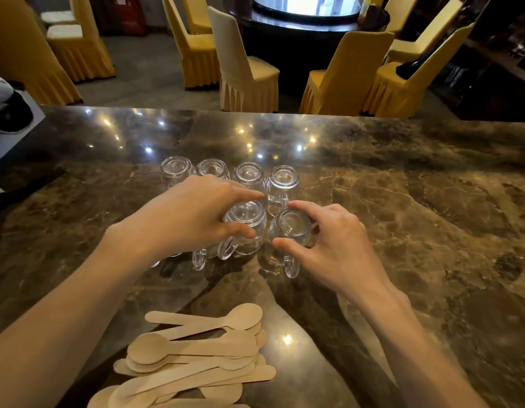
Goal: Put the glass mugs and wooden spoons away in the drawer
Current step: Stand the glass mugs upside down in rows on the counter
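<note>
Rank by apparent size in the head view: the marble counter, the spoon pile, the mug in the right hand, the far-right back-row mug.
1. marble counter
2. spoon pile
3. Tied: mug in the right hand and far-right back-row mug look alike; nearness may enlarge the held one.

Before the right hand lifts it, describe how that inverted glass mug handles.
The inverted clear glass mug is likely rigid and breakable. Its smooth wall may slip in the right hand. On the polished marble counter it probably slides before tipping.
</note>
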Demonstrator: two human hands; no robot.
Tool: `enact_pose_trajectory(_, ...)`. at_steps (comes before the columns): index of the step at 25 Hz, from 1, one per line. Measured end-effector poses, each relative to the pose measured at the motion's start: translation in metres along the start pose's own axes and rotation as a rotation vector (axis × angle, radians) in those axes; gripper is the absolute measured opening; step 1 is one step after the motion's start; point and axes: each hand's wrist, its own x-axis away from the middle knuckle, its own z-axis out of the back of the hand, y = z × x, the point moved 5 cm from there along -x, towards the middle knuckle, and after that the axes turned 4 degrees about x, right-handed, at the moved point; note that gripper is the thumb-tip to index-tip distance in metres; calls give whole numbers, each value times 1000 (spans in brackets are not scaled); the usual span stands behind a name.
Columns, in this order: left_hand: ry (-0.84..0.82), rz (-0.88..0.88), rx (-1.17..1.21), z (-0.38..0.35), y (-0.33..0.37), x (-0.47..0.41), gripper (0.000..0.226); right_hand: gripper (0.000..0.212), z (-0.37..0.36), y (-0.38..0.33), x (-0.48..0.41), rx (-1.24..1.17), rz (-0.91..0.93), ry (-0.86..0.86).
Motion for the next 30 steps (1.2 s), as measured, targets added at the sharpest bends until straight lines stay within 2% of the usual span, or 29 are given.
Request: enact_pose_trajectory(30, -39, 64, 50, -19, -12, -3, 64, 63, -21, 4, -9, 50, 1, -35)
